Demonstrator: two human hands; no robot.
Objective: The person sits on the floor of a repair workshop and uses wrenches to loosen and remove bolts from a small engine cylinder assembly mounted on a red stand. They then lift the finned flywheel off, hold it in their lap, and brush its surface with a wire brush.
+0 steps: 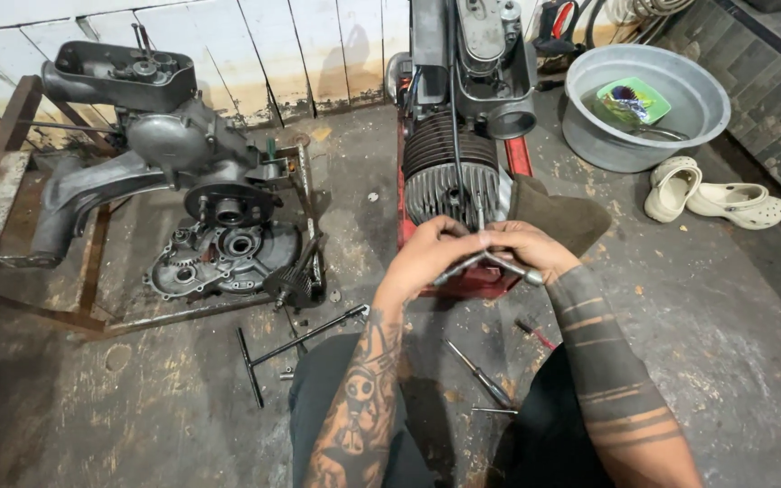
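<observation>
My left hand [427, 256] and my right hand [528, 248] both grip a steel Y-shaped socket wrench [490, 260]. Its long shaft runs up into the head of a finned engine cylinder [449, 167]. That engine [467, 72] lies on a red stand [463, 280] straight ahead of me on the concrete floor. A brown rag [562, 217] rests against the cylinder's right side, just beyond my right hand. My knees are at the bottom of the view.
A second grey engine and an open crankcase half [219, 253] sit on a metal frame at left. A black T-handle wrench [268, 352] and screwdrivers [481, 375] lie on the floor. A grey basin [648, 104] and white clogs [711, 194] are at right.
</observation>
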